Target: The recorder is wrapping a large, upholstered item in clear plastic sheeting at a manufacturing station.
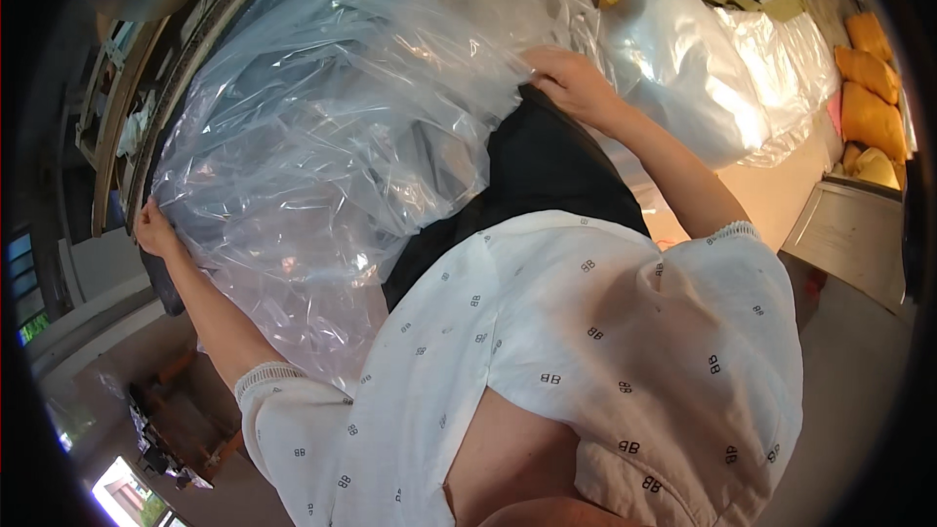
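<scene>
A large, crumpled sheet of clear plastic film [322, 117] spreads in front of me and over part of my lap, its many folds catching the light. At the far left, my left hand [156, 227] is closed, with thumb and fingers pinching the film's edge. My right hand [569, 86] grips the opposite side of the film near the top centre, fingers curled and the fingertips partly hidden. Between the hands the film hangs loose and bunched. Below my right hand, black trousers [556, 156] show beside the film.
More clear plastic [673, 78] lies heaped beyond my right hand. Orange bundles [872, 122] are stacked at the far right, above a pale metal-edged panel [849, 239]. A long wooden frame [127, 127] runs along the left, close to my left hand.
</scene>
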The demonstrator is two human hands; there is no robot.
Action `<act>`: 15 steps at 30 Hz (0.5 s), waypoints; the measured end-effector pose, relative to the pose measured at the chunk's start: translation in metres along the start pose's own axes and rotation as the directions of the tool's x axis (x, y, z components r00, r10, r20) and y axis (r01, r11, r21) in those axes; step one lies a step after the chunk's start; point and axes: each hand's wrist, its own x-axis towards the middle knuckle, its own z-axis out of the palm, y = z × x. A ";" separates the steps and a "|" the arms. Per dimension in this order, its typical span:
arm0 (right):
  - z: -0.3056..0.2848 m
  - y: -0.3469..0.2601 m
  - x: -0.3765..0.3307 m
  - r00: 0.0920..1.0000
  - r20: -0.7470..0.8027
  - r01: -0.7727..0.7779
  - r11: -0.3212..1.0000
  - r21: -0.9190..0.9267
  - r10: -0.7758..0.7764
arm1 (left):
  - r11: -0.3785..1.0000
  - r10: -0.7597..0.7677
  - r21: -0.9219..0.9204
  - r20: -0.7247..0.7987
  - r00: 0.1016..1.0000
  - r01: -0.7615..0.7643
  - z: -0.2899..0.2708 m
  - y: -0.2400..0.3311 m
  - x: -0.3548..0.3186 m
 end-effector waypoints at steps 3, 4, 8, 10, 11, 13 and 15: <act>-0.061 -0.004 0.003 0.947 -0.248 -0.127 0.946 0.299 0.206 | 0.992 0.008 -0.123 0.048 0.999 -0.002 -0.017 0.037 -0.016; -0.091 0.010 0.001 0.919 -0.361 0.036 0.878 0.477 0.158 | 0.991 0.000 -0.135 0.023 1.000 0.003 -0.025 0.046 -0.022; -0.249 -0.029 0.003 0.605 -0.626 -0.087 0.740 -0.666 -0.492 | 0.913 0.097 -0.406 0.130 0.987 -0.036 -0.026 0.086 -0.037; -0.289 -0.033 -0.011 0.450 -0.888 0.705 0.575 0.416 0.092 | 0.816 0.170 -0.577 0.194 0.966 -0.027 -0.017 0.100 -0.040; -0.263 -0.036 -0.008 0.470 -0.867 0.622 0.634 0.459 0.165 | 0.836 0.149 -0.549 0.188 0.971 -0.022 -0.016 0.106 -0.038; -0.170 -0.041 -0.009 0.640 -0.733 -0.071 0.968 0.242 0.230 | 0.850 0.091 -0.527 0.155 0.984 0.004 -0.017 0.079 -0.037; -0.115 0.000 -0.028 0.620 -0.521 -0.784 0.483 -0.390 0.586 | 0.844 0.047 -0.535 0.139 0.989 0.035 -0.007 0.064 -0.025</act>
